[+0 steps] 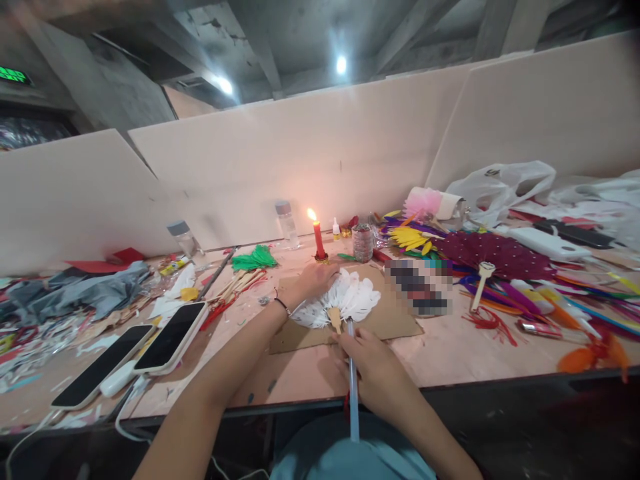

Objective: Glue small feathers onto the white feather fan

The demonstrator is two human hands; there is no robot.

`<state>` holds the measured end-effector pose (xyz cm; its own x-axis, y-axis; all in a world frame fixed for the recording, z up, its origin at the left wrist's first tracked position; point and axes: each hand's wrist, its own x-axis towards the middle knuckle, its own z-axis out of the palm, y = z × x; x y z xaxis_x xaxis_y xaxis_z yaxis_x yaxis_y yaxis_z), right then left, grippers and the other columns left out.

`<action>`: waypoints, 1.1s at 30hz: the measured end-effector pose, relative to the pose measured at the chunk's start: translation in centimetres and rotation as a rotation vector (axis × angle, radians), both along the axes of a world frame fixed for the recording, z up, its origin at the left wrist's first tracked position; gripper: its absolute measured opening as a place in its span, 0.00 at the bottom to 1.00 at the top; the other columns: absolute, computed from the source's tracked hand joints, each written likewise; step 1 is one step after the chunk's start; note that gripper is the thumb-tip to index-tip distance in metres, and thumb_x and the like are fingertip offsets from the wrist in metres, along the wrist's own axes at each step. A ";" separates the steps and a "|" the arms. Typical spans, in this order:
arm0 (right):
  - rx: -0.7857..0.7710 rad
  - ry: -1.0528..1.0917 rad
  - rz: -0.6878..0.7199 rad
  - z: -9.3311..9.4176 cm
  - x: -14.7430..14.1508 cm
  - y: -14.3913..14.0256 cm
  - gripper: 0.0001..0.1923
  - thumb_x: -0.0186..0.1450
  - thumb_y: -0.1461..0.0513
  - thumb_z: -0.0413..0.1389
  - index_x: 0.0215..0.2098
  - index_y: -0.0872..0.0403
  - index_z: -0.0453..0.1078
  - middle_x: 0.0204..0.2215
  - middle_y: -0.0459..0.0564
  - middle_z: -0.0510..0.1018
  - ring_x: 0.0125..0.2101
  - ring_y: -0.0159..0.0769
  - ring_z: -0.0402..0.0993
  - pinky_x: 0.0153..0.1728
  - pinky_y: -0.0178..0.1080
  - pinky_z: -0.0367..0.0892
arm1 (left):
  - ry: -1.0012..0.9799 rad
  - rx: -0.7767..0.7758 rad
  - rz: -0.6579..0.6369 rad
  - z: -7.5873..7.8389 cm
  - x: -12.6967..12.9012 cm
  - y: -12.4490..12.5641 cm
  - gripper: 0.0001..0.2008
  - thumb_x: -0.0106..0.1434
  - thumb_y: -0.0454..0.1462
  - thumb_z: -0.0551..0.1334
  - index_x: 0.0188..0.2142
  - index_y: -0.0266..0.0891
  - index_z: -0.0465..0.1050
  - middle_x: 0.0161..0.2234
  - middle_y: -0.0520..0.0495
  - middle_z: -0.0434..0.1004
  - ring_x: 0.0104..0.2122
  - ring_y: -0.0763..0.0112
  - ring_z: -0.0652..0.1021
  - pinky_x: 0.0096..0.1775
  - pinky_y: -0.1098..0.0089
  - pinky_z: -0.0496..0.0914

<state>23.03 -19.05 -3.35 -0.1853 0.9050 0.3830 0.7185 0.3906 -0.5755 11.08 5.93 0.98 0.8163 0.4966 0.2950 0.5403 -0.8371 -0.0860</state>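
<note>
A white feather fan (pixel 345 297) with a pale wooden handle piece (pixel 334 319) lies over a sheet of brown cardboard (pixel 400 327). My left hand (pixel 316 280) rests at the fan's upper left edge, its fingers closed together on the feathers; the fingertips are partly hidden. In my right hand (pixel 367 357) is a long translucent glue stick (pixel 354 407), its dark tip beside the fan's handle piece. The fingers of that hand also reach the lower end of the fan handle. Just behind the fan stands a lit red candle (pixel 319 240) in a small holder.
Two phones (pixel 170 339) and scraps lie at left, near a green feather bundle (pixel 254 257). A bottle (pixel 287 223), a small glue bottle (pixel 335 230) and a round jar (pixel 363 242) stand behind. Loose feathers, a maroon fan (pixel 493 253) and a plastic bag (pixel 500 190) crowd the right.
</note>
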 end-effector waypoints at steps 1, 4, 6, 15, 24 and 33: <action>0.001 -0.004 -0.003 0.0 0.0 0.0 0.18 0.70 0.71 0.57 0.56 0.53 0.75 0.41 0.54 0.76 0.43 0.48 0.75 0.41 0.41 0.68 | 0.003 -0.002 -0.002 0.1 0.0 -0.2 0.12 0.77 0.37 0.56 0.47 0.40 0.79 0.38 0.41 0.85 0.37 0.59 0.84 0.43 0.63 0.75; -0.001 -0.008 0.000 0.0 0.0 0.0 0.18 0.70 0.71 0.57 0.56 0.53 0.75 0.42 0.55 0.76 0.44 0.48 0.75 0.41 0.41 0.68 | 0.014 -0.012 -0.003 0.4 0.2 -0.8 0.11 0.76 0.36 0.57 0.42 0.39 0.79 0.37 0.41 0.85 0.36 0.59 0.84 0.41 0.64 0.74; -0.001 -0.003 0.004 0.0 0.1 0.0 0.18 0.69 0.71 0.57 0.56 0.53 0.75 0.43 0.54 0.77 0.43 0.47 0.75 0.41 0.40 0.68 | 0.018 -0.018 0.002 0.6 0.2 -1.1 0.11 0.76 0.36 0.58 0.40 0.39 0.79 0.37 0.41 0.85 0.36 0.59 0.84 0.41 0.64 0.74; 0.030 -0.002 0.004 -0.4 0.1 0.1 0.18 0.69 0.71 0.58 0.56 0.53 0.75 0.41 0.54 0.77 0.42 0.47 0.76 0.41 0.41 0.70 | -0.103 -0.031 0.077 1.8 -0.1 0.2 0.12 0.78 0.39 0.56 0.53 0.43 0.78 0.39 0.44 0.86 0.39 0.60 0.85 0.39 0.67 0.72; 0.025 0.022 0.010 -0.7 0.2 0.2 0.20 0.68 0.71 0.57 0.57 0.52 0.75 0.41 0.54 0.76 0.42 0.46 0.76 0.42 0.41 0.72 | -0.201 0.020 0.229 7.5 -5.6 -1.2 0.08 0.71 0.40 0.62 0.45 0.42 0.78 0.41 0.47 0.85 0.38 0.64 0.81 0.39 0.69 0.70; -0.018 0.014 0.015 0.0 0.3 -0.1 0.18 0.72 0.67 0.57 0.59 0.52 0.75 0.42 0.56 0.77 0.42 0.48 0.78 0.41 0.42 0.73 | -0.068 -0.028 0.531 9.9 -16.0 -0.7 0.09 0.53 0.34 0.67 0.19 0.40 0.73 0.21 0.46 0.76 0.24 0.63 0.73 0.31 0.67 0.61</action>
